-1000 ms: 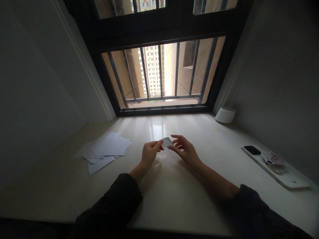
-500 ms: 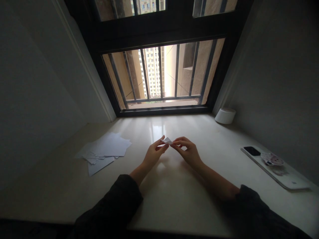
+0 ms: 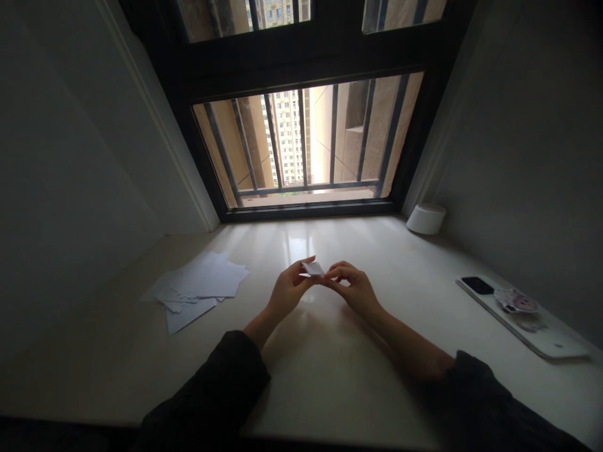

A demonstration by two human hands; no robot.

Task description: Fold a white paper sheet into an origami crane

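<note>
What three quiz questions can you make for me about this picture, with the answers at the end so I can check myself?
1. True or false: the phone lies farther right than the right hand.

2. Which thing do the left hand and the right hand both touch?
A. a spoon
B. a small piece of white paper
C. a pencil

3. Fill in the missing word: through the window you can see upright dark ____.

Key: 1. True. 2. B. 3. bars.
</note>
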